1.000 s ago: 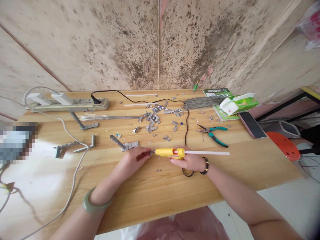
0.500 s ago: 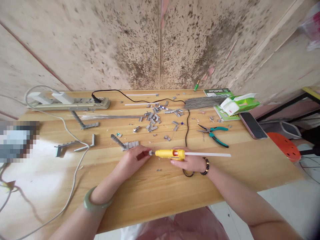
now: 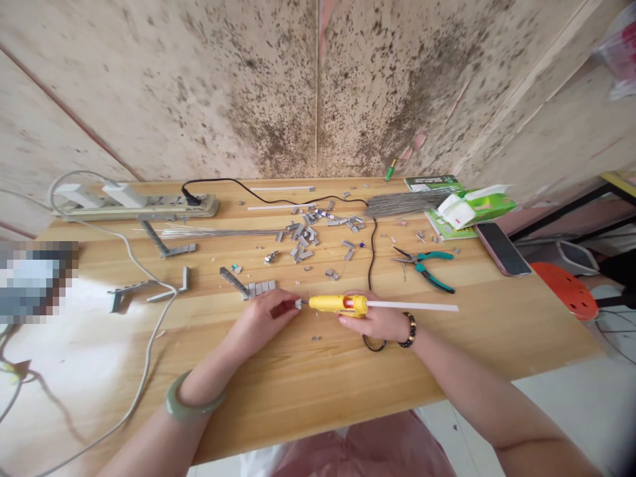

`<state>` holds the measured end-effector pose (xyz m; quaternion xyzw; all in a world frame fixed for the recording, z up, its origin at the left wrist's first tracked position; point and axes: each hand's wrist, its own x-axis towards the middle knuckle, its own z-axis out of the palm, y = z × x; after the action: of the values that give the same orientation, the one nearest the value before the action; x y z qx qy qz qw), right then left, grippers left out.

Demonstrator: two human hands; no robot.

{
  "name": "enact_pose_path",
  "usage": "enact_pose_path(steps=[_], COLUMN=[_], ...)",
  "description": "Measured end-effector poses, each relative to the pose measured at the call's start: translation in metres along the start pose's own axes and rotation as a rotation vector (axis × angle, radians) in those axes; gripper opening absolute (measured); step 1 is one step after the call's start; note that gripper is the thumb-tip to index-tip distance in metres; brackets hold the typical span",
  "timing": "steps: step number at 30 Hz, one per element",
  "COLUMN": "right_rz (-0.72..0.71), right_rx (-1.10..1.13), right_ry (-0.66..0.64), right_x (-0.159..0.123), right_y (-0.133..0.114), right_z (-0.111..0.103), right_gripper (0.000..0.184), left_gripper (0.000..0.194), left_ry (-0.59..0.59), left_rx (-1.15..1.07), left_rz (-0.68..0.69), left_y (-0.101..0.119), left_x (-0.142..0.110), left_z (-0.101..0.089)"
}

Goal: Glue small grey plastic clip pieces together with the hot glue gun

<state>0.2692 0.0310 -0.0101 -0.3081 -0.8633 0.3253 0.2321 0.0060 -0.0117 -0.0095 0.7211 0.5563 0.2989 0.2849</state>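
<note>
My right hand [image 3: 380,323] grips a yellow glue gun [image 3: 338,305] that lies level over the wooden table [image 3: 318,371], with a white glue stick [image 3: 412,306] sticking out of its back toward the right. The gun's nozzle points left at a small grey piece [image 3: 298,303] pinched in the fingers of my left hand [image 3: 263,317]. A short row of joined grey pieces [image 3: 253,289] lies just beyond my left hand.
Several loose grey pieces [image 3: 303,242] lie scattered mid-table. A bundle of thin wires [image 3: 405,202], teal-handled pliers [image 3: 427,268], a green tissue pack [image 3: 474,207], a phone [image 3: 499,246] and a power strip [image 3: 139,205] with cables sit around. An orange stool [image 3: 564,288] stands to the right.
The small grey piece now shows at the glue gun's nozzle; both hands have hardly moved.
</note>
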Motion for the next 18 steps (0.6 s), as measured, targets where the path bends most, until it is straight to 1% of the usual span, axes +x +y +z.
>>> enact_pose_path(steps=[6,12,18], right_rz=[-0.007,0.014,-0.029], right_rx=[0.033,0.023,0.001], right_ry=[-0.031,0.007,-0.022], right_x=[-0.0004,0.0006,0.0003], right_y=[-0.001,-0.0022,-0.0023], right_z=[-0.0008,-0.0011,-0.0018], right_gripper=[0.007,0.008,0.01], left_gripper=[0.018,0.018,0.018], left_ry=[0.004,-0.002,-0.001], left_rx=[0.035,0.026,0.028], left_rz=[-0.003,-0.024,-0.017], left_y=[-0.0029,-0.0011,0.0002], left_x=[-0.0007,-0.001,0.0002], left_z=[0.0002,-0.001,-0.0014])
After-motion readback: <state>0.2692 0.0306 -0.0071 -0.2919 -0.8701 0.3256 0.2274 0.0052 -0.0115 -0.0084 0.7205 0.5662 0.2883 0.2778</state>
